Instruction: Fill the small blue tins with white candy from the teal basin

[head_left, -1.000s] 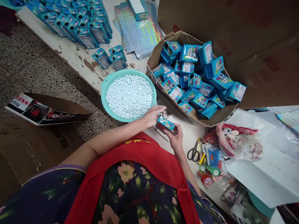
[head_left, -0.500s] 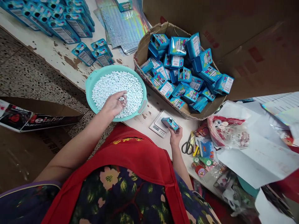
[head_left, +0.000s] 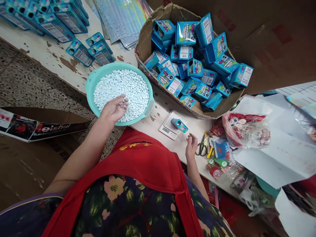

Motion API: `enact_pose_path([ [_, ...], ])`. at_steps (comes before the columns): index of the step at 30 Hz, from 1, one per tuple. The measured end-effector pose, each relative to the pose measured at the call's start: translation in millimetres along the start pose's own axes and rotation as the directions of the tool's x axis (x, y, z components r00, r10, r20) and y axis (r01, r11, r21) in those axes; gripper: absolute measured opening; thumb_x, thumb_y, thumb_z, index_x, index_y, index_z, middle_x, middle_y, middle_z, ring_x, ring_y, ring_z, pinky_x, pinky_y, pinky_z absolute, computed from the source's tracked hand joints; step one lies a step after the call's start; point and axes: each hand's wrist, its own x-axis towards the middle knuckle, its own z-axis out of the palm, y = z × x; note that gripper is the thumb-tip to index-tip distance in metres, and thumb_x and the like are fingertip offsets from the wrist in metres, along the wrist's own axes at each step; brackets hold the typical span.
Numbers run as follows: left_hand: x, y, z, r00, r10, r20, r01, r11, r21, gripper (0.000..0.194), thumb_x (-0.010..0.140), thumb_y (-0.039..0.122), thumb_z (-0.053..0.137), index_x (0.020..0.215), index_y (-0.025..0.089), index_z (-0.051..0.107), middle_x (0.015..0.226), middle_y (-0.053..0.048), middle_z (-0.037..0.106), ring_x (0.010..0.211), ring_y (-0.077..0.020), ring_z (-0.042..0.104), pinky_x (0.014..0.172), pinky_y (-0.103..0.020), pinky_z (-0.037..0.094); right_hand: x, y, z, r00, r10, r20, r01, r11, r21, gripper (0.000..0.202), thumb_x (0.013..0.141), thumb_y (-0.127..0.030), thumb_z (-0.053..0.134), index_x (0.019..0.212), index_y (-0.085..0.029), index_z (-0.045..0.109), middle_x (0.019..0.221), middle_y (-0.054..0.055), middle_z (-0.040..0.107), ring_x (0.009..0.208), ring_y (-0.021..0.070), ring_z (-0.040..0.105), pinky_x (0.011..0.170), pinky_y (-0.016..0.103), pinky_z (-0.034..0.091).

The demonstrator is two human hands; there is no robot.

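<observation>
In the head view, my left hand [head_left: 115,108] is over a turquoise bowl [head_left: 89,90] of small pale candies [head_left: 134,85]. Its fingers curl inward around a few candies. To the right, a small blue candy box [head_left: 179,125] rests on a white digital scale [head_left: 168,132], its hole facing up. My right hand [head_left: 192,146] is just beside the scale, apart from the box, fingers loosely spread and holding nothing.
A cardboard carton [head_left: 145,28] full of blue boxes stands behind the scale. Upright boxes [head_left: 80,52] line the table at left, near shiny holographic sheets [head_left: 120,19]. Scissors [head_left: 202,146], a plastic bag [head_left: 247,130] and loose packets lie at right.
My right hand has let go of the blue candy box, leaving it on the scale, and has drawn back to the right. My left hand remains over the bowl, fingers a little more curled.
</observation>
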Motion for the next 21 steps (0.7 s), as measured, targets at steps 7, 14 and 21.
enact_pose_path([
  [7,0,-4,-2.0,0.996,0.045,0.073,-0.05,0.996,0.07,0.011,0.088,0.021,0.054,0.081,0.013,0.059,0.062,0.0,0.052,0.046,-0.0047,0.046,0.04,-0.013,0.033,-3,4,5,0.999,0.049,-0.025,-0.049,0.999,0.004,0.049,0.087,-0.056,0.044,0.11,-0.015,0.058,0.118,0.014,0.061,0.103,0.0215,0.062,0.085,0.04,0.052],
  [14,0,-7,-4.3,0.884,0.438,0.166,-0.445,0.675,0.588,0.01,0.079,0.014,0.056,0.081,0.017,0.065,0.069,-0.003,0.055,0.059,-0.012,0.049,0.05,-0.021,0.036,-4,1,11,1.0,-0.002,0.017,0.001,1.0,0.015,0.047,0.086,-0.05,0.049,0.119,-0.016,0.051,0.122,0.015,0.058,0.106,0.0219,0.061,0.089,0.043,0.05],
  [21,3,-4,-2.0,0.637,0.597,0.487,-0.656,0.088,0.75,0.019,0.077,0.018,0.064,0.096,0.022,0.067,0.115,-0.009,0.058,0.119,-0.0294,0.045,0.107,-0.041,0.03,14,-24,37,0.986,-0.154,0.07,0.157,0.987,-0.035,0.07,0.065,-0.04,0.075,0.126,-0.02,0.048,0.127,0.011,0.055,0.111,0.023,0.056,0.092,0.04,0.048],
])
